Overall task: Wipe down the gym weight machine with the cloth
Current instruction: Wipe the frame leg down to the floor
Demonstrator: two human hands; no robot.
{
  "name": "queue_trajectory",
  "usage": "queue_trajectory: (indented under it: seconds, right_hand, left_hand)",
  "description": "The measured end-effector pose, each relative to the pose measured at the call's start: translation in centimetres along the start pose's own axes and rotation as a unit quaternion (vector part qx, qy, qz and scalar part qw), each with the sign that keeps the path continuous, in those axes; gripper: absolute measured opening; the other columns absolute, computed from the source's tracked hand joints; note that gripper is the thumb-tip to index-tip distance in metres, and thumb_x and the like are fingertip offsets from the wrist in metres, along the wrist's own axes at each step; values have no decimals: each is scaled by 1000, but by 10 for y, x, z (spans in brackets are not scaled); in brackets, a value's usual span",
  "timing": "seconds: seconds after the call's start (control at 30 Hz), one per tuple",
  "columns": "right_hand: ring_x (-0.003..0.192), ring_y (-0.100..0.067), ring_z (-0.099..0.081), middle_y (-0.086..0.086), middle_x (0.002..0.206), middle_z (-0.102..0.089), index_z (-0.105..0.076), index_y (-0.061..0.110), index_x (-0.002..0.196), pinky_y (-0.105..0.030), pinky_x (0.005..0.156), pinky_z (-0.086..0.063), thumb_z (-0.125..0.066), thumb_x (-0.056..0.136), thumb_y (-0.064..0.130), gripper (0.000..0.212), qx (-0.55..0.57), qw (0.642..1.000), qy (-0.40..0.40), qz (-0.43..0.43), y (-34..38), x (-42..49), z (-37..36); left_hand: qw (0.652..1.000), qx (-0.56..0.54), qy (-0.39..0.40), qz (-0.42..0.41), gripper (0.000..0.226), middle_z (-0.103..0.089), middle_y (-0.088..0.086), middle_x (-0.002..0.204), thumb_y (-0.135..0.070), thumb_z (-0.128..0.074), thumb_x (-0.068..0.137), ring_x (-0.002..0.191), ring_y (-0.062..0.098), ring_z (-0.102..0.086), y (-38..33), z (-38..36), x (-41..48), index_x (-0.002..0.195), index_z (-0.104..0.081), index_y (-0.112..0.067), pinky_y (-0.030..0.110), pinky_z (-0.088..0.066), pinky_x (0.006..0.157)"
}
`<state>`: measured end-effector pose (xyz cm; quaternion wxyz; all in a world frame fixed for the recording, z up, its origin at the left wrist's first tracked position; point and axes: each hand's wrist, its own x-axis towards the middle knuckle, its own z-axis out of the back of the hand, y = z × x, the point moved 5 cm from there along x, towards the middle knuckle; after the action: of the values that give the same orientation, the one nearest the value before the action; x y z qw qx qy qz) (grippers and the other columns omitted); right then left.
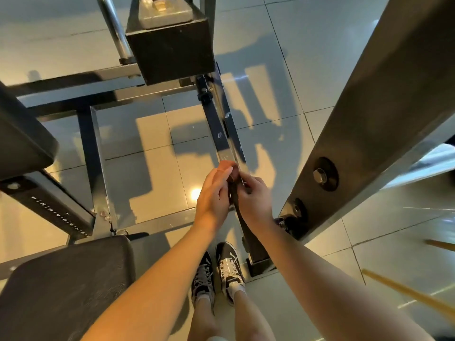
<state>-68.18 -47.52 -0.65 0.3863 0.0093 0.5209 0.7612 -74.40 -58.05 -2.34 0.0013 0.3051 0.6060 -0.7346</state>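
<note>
The weight machine's dark frame bar [216,124] slants down from the black weight stack [172,50] towards my feet. A small reddish-brown cloth [227,166] sits on this bar, mostly hidden under my fingertips. My left hand [213,195] comes in from the left, and its fingers and thumb pinch the cloth against the bar. My right hand [254,198] meets it from the right with curled fingers, holding the cloth's other side at the bar. Both hands touch each other over the bar.
A thick grey upright beam [369,124] with bolts rises close on my right. Black seat pads [66,286] and an adjuster rail with numbers [56,210] are on my left. My shoes [216,274] stand on glossy floor tiles. Wooden sticks [406,294] cross the lower right.
</note>
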Motion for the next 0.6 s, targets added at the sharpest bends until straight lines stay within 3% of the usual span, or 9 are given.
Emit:
queue_trajectory:
  seconds: [0.1, 0.17, 0.23, 0.3, 0.37, 0.43, 0.53, 0.6]
  right_hand:
    - [99, -1, -57, 12, 108, -56, -66, 23, 133, -7, 91, -42, -51, 103, 12, 35, -10, 1000, -10, -12, -1, 4, 1]
    - [93, 5, -54, 13, 107, -54, -65, 21, 133, -1, 83, -37, -50, 104, 12, 34, -14, 1000, -14, -14, 0, 4, 1]
    - [96, 1, -56, 13, 106, -56, -65, 22, 132, -10, 89, -40, -47, 106, 15, 33, 0, 1000, -14, -13, 2, 2, 1]
    - [106, -3, -57, 13, 110, -60, -64, 24, 132, -21, 96, -46, -45, 107, 20, 32, 4, 1000, -11, -17, 0, 1, 0]
    - [111, -4, -58, 9, 117, -63, -63, 22, 134, -26, 101, -48, -44, 108, 24, 32, -2, 1000, -11, -13, 0, 2, -2]
    - [108, -1, -58, 7, 118, -62, -63, 22, 134, -22, 99, -49, -44, 108, 23, 32, 3, 1000, -9, -16, 1, 2, -2]
    - [105, 0, -58, 10, 115, -58, -63, 22, 133, -21, 94, -50, -44, 107, 20, 32, 21, 1000, -3, -15, 2, 2, -3]
    - [104, -3, -56, 15, 111, -55, -62, 21, 134, -25, 97, -49, -45, 107, 20, 32, 10, 1000, -6, -10, 4, 2, -4]
  left_hand:
    - [993, 101, -43, -42, 37, -52, -29, 129, -19, -42, 106, 114, -29, -40, -18, 5, 26, 139, -58, -27, 0, -33, 94]
    - [997, 37, -62, -7, 35, -56, -25, 124, -21, -46, 106, 105, -30, -47, -17, 1, 26, 138, -59, -24, -1, -38, 86]
    - [998, -20, -61, 14, 27, -65, -24, 106, -27, -52, 105, 96, -18, -60, -16, -2, 11, 130, -63, -24, 5, -47, 75]
    - [1000, -8, -30, 0, 23, -67, -20, 100, -20, -52, 106, 96, -8, -65, -11, -5, -7, 125, -62, -15, 14, -52, 76]
    - [1000, 10, -12, -25, 26, -68, -4, 111, -17, -53, 105, 107, 10, -67, -8, -2, -21, 129, -60, -8, 27, -57, 83]
    - [999, -37, 19, -5, 27, -64, 2, 121, -20, -54, 105, 113, 16, -66, -5, -4, -23, 130, -61, -15, 32, -56, 87]
    - [997, -61, -19, 44, 25, -66, -20, 113, -26, -57, 103, 108, -2, -64, -7, -1, 0, 127, -65, -27, 16, -54, 82]
    - [997, -45, -42, 56, 31, -61, -32, 107, -24, -54, 104, 101, -20, -57, -16, -1, 16, 134, -61, -23, 1, -43, 78]
